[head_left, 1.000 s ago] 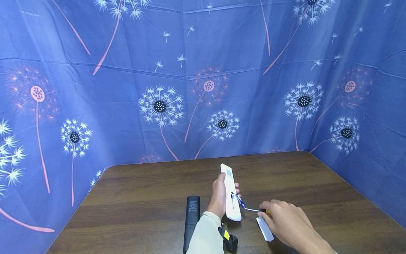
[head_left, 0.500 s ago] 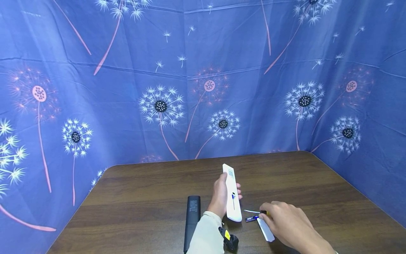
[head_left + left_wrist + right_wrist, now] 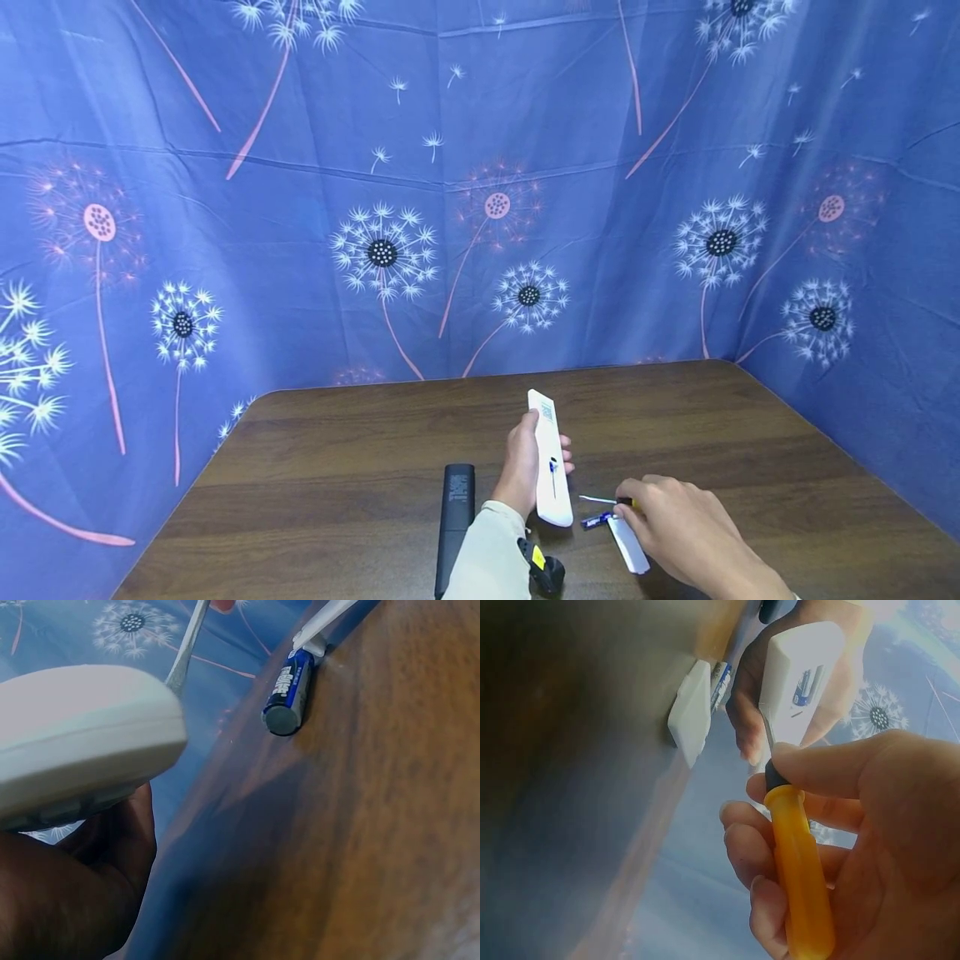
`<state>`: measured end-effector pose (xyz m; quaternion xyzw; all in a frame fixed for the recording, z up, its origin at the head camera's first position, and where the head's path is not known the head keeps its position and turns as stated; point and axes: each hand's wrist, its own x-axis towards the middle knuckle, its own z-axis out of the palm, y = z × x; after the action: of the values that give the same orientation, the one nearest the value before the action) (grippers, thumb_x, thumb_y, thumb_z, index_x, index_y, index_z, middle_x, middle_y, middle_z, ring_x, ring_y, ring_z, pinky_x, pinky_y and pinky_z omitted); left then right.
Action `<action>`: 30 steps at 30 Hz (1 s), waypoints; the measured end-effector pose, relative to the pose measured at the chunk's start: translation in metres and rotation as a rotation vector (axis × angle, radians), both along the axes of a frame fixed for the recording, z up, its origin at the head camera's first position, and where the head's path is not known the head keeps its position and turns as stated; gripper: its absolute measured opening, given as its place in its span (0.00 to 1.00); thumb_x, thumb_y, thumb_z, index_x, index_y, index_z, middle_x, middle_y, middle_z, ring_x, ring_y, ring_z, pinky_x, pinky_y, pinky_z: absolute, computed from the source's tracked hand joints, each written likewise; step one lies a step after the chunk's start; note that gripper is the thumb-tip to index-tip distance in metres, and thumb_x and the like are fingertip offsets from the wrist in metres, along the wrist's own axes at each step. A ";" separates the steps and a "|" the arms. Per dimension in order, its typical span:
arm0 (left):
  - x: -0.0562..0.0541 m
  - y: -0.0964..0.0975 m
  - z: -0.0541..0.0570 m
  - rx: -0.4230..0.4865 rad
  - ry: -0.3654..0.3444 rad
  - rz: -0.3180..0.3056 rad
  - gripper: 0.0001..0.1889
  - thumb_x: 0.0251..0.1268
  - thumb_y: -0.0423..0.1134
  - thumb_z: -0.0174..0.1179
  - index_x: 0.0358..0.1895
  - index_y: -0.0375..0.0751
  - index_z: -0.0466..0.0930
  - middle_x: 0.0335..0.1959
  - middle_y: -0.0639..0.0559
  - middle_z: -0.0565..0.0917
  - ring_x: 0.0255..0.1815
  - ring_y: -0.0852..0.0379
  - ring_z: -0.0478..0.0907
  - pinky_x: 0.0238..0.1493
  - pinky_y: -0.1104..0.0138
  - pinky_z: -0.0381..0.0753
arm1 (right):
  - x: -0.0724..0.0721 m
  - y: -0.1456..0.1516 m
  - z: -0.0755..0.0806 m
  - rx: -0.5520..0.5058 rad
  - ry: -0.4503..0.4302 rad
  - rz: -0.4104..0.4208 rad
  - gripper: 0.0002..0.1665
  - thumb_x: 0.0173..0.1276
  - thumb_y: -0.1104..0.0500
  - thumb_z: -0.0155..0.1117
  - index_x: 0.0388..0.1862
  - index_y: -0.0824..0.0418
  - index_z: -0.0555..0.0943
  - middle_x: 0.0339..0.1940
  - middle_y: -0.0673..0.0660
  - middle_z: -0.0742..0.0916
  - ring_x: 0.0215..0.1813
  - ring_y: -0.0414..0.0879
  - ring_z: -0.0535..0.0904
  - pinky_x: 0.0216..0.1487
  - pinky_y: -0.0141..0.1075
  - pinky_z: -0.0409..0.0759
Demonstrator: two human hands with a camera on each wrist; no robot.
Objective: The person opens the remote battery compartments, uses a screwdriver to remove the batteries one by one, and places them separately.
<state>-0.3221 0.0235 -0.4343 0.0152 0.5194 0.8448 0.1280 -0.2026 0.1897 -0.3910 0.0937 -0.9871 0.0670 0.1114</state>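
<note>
My left hand [image 3: 519,471] grips a white remote control [image 3: 547,437] with its back turned up. In the right wrist view its battery compartment is uncovered, and a blue battery [image 3: 808,685] lies inside. My right hand [image 3: 686,523] holds a flat-tipped screwdriver [image 3: 802,874] by its yellow handle, thumb on the black collar. The metal shaft points left toward the remote, apart from it in the head view. Another blue battery [image 3: 596,521] lies on the table between the remote and my right hand. Beside it is the white battery cover [image 3: 628,546], partly behind my fingers.
A black remote control [image 3: 455,517] lies face down left of my left forearm, partly covered by the sleeve. A black strap with a yellow patch [image 3: 538,557] is at my left wrist. Behind the brown wooden table [image 3: 337,467] hangs a blue dandelion-print cloth [image 3: 300,292].
One battery has come out of the white remote at the screwdriver's tip and dropped to the table beside the cover. Both hands have stayed nearly in place.
</note>
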 end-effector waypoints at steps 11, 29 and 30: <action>0.000 -0.003 0.000 0.018 -0.010 0.011 0.35 0.78 0.54 0.38 0.72 0.25 0.55 0.35 0.39 0.82 0.29 0.52 0.80 0.28 0.64 0.83 | -0.005 -0.001 0.008 0.010 0.136 0.040 0.04 0.64 0.53 0.72 0.32 0.46 0.83 0.24 0.38 0.79 0.26 0.38 0.77 0.22 0.41 0.72; -0.002 -0.004 0.004 0.083 -0.015 0.003 0.34 0.79 0.54 0.37 0.71 0.26 0.57 0.35 0.40 0.83 0.29 0.53 0.79 0.28 0.65 0.81 | -0.016 -0.006 0.007 -0.089 0.323 0.106 0.03 0.69 0.52 0.69 0.40 0.42 0.87 0.20 0.33 0.70 0.21 0.32 0.64 0.21 0.35 0.65; -0.002 -0.005 0.004 0.087 -0.012 0.003 0.34 0.79 0.54 0.37 0.71 0.25 0.57 0.35 0.40 0.83 0.28 0.53 0.79 0.28 0.65 0.80 | -0.017 -0.007 0.006 -0.090 0.322 0.109 0.04 0.69 0.52 0.69 0.40 0.42 0.87 0.20 0.33 0.70 0.21 0.32 0.64 0.21 0.35 0.65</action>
<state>-0.3245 0.0189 -0.4304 0.0150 0.4814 0.8668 0.1289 -0.2194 0.1828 -0.3850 0.1517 -0.9459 0.1013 0.2682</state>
